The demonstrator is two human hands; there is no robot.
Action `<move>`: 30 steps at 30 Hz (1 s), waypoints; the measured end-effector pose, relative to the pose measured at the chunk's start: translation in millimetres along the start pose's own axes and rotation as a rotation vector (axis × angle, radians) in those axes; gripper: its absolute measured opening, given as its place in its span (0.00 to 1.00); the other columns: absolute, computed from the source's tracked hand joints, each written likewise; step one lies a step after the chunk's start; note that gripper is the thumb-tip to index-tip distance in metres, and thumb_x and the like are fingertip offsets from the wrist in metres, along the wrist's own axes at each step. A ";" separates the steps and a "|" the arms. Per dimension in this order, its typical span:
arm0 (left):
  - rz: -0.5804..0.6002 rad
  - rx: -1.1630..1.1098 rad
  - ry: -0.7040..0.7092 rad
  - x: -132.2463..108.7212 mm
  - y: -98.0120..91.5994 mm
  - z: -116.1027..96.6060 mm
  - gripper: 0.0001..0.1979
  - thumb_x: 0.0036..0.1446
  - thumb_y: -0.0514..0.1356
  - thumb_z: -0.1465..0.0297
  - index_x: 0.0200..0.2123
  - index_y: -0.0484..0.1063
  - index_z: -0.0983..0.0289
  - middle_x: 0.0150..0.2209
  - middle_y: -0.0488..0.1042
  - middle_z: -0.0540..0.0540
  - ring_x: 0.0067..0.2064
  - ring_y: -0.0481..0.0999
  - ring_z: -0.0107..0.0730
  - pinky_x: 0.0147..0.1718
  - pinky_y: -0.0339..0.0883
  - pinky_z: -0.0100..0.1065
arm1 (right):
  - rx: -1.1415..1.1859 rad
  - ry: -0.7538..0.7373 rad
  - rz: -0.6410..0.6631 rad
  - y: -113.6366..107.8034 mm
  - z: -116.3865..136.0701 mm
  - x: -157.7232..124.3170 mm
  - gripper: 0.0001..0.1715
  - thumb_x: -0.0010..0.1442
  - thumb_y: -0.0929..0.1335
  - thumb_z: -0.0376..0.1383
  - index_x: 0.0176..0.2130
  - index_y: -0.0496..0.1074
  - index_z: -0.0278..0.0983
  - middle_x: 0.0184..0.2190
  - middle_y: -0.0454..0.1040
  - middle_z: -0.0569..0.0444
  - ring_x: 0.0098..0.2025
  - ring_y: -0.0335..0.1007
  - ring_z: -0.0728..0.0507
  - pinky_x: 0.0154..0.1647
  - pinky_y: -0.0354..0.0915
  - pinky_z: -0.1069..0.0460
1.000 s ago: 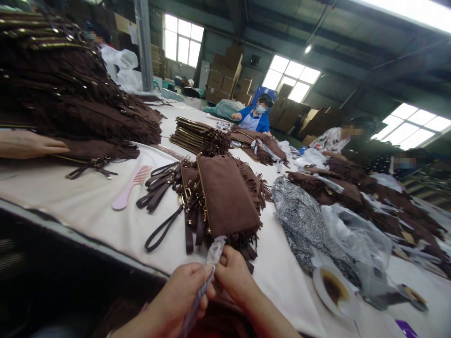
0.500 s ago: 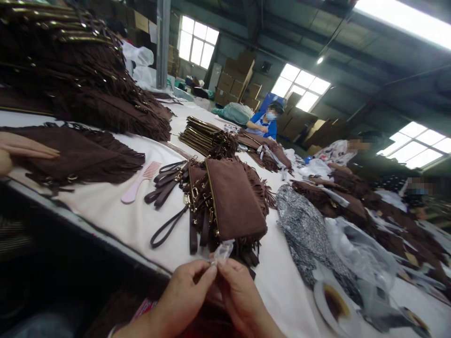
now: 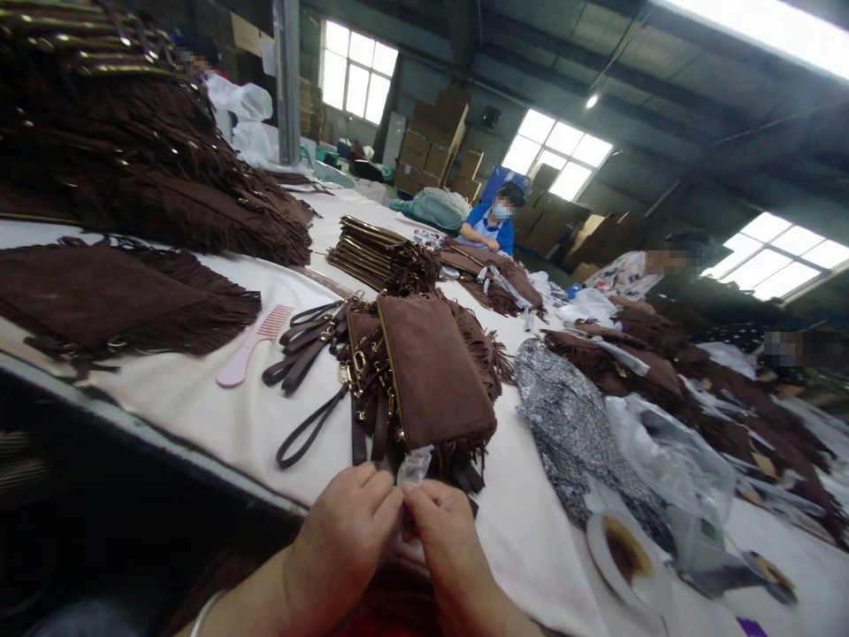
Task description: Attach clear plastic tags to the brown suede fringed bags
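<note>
My left hand (image 3: 345, 522) and my right hand (image 3: 451, 540) meet at the table's near edge, both closed. Between their thumbs and fingertips is a small piece of clear plastic film (image 3: 415, 466), gripped from both sides. What the film covers, if anything, is hidden by my fingers. Just beyond lies a stack of brown fringed pouches (image 3: 438, 372) with gold zips. Dark wrist straps (image 3: 309, 425) with gold clasps spread to the left of that stack.
A pink comb (image 3: 252, 349) lies beside a flat fringed pouch (image 3: 112, 292). Tall pouch piles (image 3: 152, 168) stand at the left. To the right are grey speckled fabric (image 3: 563, 425), a clear bag (image 3: 663, 451) and a tape roll (image 3: 627, 562). A co-worker in blue (image 3: 491, 232) sits across.
My left fingers have curled in more tightly around the film, and its visible end looks more crumpled. Another hand, which lay on the pouch at far left, is gone from view.
</note>
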State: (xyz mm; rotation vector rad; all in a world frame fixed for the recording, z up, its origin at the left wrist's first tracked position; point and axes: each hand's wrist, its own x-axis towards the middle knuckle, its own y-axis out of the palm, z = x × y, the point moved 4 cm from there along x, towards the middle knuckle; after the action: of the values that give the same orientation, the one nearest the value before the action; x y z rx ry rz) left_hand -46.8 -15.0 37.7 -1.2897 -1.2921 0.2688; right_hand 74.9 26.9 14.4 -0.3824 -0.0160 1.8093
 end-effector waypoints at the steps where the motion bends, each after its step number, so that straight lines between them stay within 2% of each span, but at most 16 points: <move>1: 0.031 0.048 0.073 3.2 -1.1 -2.9 0.10 0.60 0.51 0.77 0.30 0.69 0.64 0.27 0.67 0.54 0.29 0.63 0.36 0.28 0.57 0.37 | -0.032 -0.006 0.001 -0.6 1.2 0.8 0.21 0.55 0.65 0.43 0.16 0.62 0.35 0.16 0.60 0.58 0.21 0.54 0.50 0.23 0.51 0.54; 4: 0.120 0.135 0.159 10.0 -1.5 -8.0 0.08 0.58 0.52 0.78 0.31 0.70 0.65 0.28 0.67 0.56 0.29 0.63 0.38 0.28 0.58 0.39 | -0.070 0.000 0.010 -1.9 -0.1 2.9 0.22 0.55 0.64 0.43 0.16 0.62 0.35 0.15 0.60 0.57 0.21 0.55 0.50 0.23 0.52 0.54; 7: 0.167 0.145 0.156 7.2 1.5 -11.0 0.10 0.57 0.52 0.77 0.40 0.71 0.67 0.34 0.71 0.58 0.34 0.66 0.40 0.38 0.63 0.44 | 0.085 0.048 0.022 -2.4 -8.4 4.7 0.22 0.54 0.65 0.46 0.17 0.62 0.35 0.15 0.60 0.58 0.21 0.55 0.50 0.22 0.53 0.54; 9: 0.162 0.093 0.161 -0.6 1.1 -12.3 0.14 0.58 0.53 0.76 0.47 0.70 0.67 0.40 0.72 0.60 0.40 0.68 0.42 0.48 0.60 0.49 | 0.255 0.098 0.049 -1.5 -15.2 5.7 0.22 0.53 0.66 0.48 0.18 0.63 0.35 0.16 0.61 0.58 0.20 0.55 0.51 0.22 0.53 0.55; 11: 0.140 -0.050 0.133 -9.6 -3.9 -10.2 0.13 0.59 0.52 0.75 0.44 0.72 0.63 0.41 0.72 0.58 0.42 0.69 0.41 0.49 0.59 0.47 | 0.334 0.139 0.082 -0.5 -20.1 6.3 0.22 0.52 0.67 0.49 0.20 0.66 0.34 0.17 0.64 0.56 0.20 0.57 0.51 0.21 0.54 0.55; 13: 0.122 -0.292 -0.023 -15.3 -11.1 -0.9 0.12 0.60 0.50 0.74 0.38 0.74 0.61 0.37 0.72 0.56 0.39 0.69 0.38 0.44 0.62 0.40 | 0.304 0.151 0.095 -0.7 -21.6 6.8 0.24 0.53 0.66 0.50 0.21 0.69 0.33 0.18 0.68 0.54 0.21 0.59 0.50 0.21 0.55 0.55; 15: 0.125 -0.553 -0.330 -16.8 -13.3 14.1 0.12 0.61 0.49 0.71 0.35 0.74 0.61 0.33 0.72 0.55 0.36 0.70 0.35 0.38 0.64 0.34 | 0.243 0.137 0.092 -1.5 -19.7 7.2 0.25 0.54 0.65 0.50 0.22 0.71 0.32 0.19 0.69 0.52 0.22 0.61 0.49 0.22 0.56 0.55; 17: 0.181 -0.736 -0.656 -15.7 -6.6 25.2 0.14 0.62 0.50 0.65 0.34 0.74 0.62 0.31 0.73 0.54 0.35 0.72 0.35 0.34 0.64 0.31 | 0.198 0.112 0.078 -2.3 -15.9 7.0 0.24 0.54 0.65 0.50 0.21 0.69 0.33 0.18 0.67 0.54 0.22 0.59 0.49 0.23 0.56 0.54; 19: 0.287 -0.860 -0.847 -11.3 5.8 26.6 0.19 0.61 0.51 0.57 0.30 0.74 0.63 0.28 0.75 0.53 0.33 0.72 0.36 0.32 0.64 0.30 | 0.159 0.084 0.075 -2.6 -11.7 6.3 0.23 0.55 0.65 0.49 0.19 0.66 0.34 0.17 0.63 0.57 0.21 0.56 0.50 0.23 0.54 0.54; 21: 0.382 -0.980 -0.906 -5.6 18.9 21.2 0.24 0.59 0.50 0.52 0.26 0.74 0.65 0.26 0.75 0.53 0.31 0.72 0.36 0.30 0.63 0.30 | 0.121 0.045 0.075 -3.3 -8.0 5.4 0.24 0.56 0.64 0.48 0.18 0.64 0.35 0.16 0.61 0.58 0.21 0.55 0.50 0.23 0.53 0.54; 23: 0.409 -1.069 -0.936 -3.0 28.6 15.5 0.26 0.59 0.50 0.50 0.25 0.73 0.65 0.25 0.74 0.53 0.29 0.71 0.35 0.30 0.62 0.30 | 0.075 0.001 0.059 -5.3 -5.6 4.6 0.24 0.56 0.63 0.47 0.17 0.64 0.35 0.18 0.63 0.57 0.23 0.58 0.49 0.25 0.55 0.54; 26: 0.374 -1.104 -0.966 -4.4 36.1 10.9 0.25 0.58 0.51 0.50 0.23 0.70 0.64 0.23 0.73 0.52 0.27 0.70 0.33 0.29 0.61 0.30 | 0.063 -0.008 0.044 -7.8 -5.9 3.6 0.23 0.56 0.63 0.45 0.16 0.65 0.34 0.20 0.65 0.55 0.24 0.61 0.49 0.26 0.57 0.54; 30: 0.295 -0.982 -0.922 -5.5 39.4 10.4 0.22 0.59 0.53 0.54 0.20 0.67 0.63 0.20 0.70 0.50 0.26 0.68 0.32 0.27 0.58 0.29 | 0.181 0.041 0.097 -5.2 -8.9 3.6 0.22 0.55 0.64 0.45 0.18 0.66 0.34 0.17 0.65 0.56 0.21 0.60 0.49 0.24 0.56 0.54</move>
State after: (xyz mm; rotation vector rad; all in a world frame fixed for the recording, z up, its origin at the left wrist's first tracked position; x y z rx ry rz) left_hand -38.2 0.3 0.5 -2.3525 -2.1420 0.5028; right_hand 81.4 30.1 6.2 -0.2953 0.1961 1.8803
